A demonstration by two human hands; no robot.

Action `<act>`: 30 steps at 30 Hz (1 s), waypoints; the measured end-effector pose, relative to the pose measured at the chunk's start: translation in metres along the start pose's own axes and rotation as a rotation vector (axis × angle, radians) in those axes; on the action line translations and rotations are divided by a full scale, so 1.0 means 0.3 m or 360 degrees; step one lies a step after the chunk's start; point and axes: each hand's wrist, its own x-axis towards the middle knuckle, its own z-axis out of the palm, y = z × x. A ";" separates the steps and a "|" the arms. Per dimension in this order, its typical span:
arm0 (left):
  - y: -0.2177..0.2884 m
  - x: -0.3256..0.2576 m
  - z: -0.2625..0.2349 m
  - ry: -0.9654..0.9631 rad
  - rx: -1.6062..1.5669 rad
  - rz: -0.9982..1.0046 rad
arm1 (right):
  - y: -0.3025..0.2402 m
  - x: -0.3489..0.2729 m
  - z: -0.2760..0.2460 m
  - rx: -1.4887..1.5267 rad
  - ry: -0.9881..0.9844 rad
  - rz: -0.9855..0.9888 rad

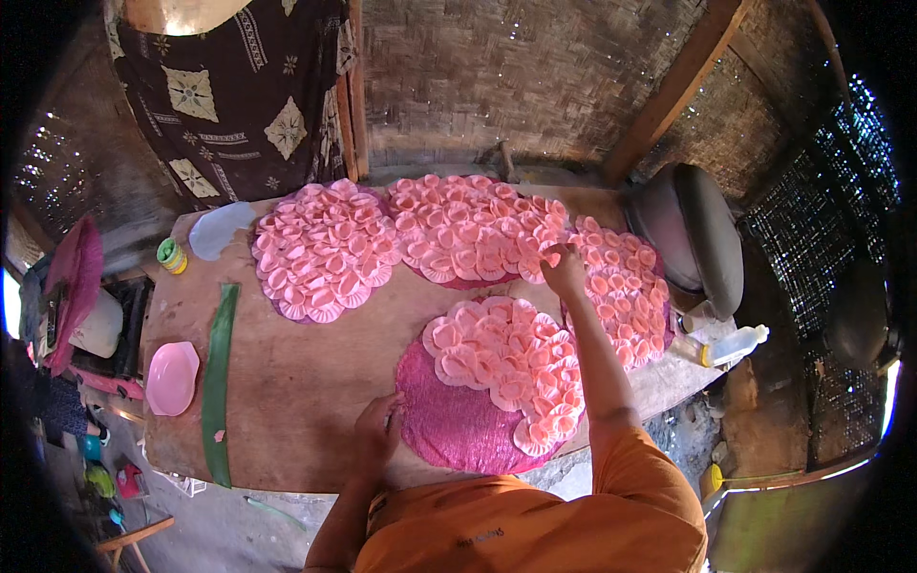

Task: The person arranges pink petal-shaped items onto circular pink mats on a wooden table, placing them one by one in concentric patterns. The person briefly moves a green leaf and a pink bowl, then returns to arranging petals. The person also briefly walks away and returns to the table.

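Close to my body lies a round purple mat (442, 420), its far and right parts covered with overlapping pink fluted cup-like pieces (506, 344). My left hand (379, 425) is at the mat's left edge, fingers curled against the rim. My right arm reaches forward over the table. At the end of it, my right hand (564, 267) is pinched at a pink fluted piece, between the far middle and right-hand clusters; the fingertips partly hide it. Three more crowded clusters of such pieces lie at the far left (325, 248), far middle (468, 224) and right (626, 296).
The wooden table (296, 382) bears a long green strip (220, 382), a pink dish (172, 379), a small green-yellow tub (172, 256) and a pale flat sheet (220, 229). A dark padded seat-like object (702, 239) and a clear bottle (734, 347) stand at the right.
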 end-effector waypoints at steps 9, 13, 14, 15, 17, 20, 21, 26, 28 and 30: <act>0.010 -0.002 -0.008 0.0001 0.0107 0.0115 | 0.042 0.047 0.007 -0.0236 -0.0160 -0.0450; 0.006 0.002 -0.007 0.0015 0.0048 0.0140 | -0.063 0.048 -0.120 0.0067 0.0029 -0.0524; 0.006 0.000 -0.007 0.0005 0.0032 0.0141 | -0.097 0.042 -0.169 0.0157 0.0077 -0.0661; 0.005 0.003 -0.006 0.0014 0.0029 0.0149 | -0.142 0.026 -0.208 0.0154 0.0044 -0.0687; 0.006 -0.003 -0.007 0.0007 0.0032 0.0145 | -0.241 -0.053 -0.251 0.0160 0.0015 -0.0777; 0.006 0.000 -0.001 0.0013 -0.0081 0.0071 | -0.392 -0.210 -0.240 0.0156 -0.0207 -0.0936; 0.006 -0.002 -0.002 0.0029 -0.0048 0.0097 | -0.437 -0.259 -0.220 0.0276 -0.0363 -0.0974; -0.002 -0.004 -0.005 0.0001 -0.0095 0.0085 | -0.571 -0.433 -0.092 0.0492 -0.0871 -0.0910; -0.010 -0.005 -0.004 0.0012 -0.0076 0.0092 | -0.588 -0.460 -0.053 0.0273 -0.0919 -0.0941; -0.019 -0.006 0.000 0.0026 -0.0088 0.0085 | -0.586 -0.478 -0.029 0.0184 -0.0641 -0.1131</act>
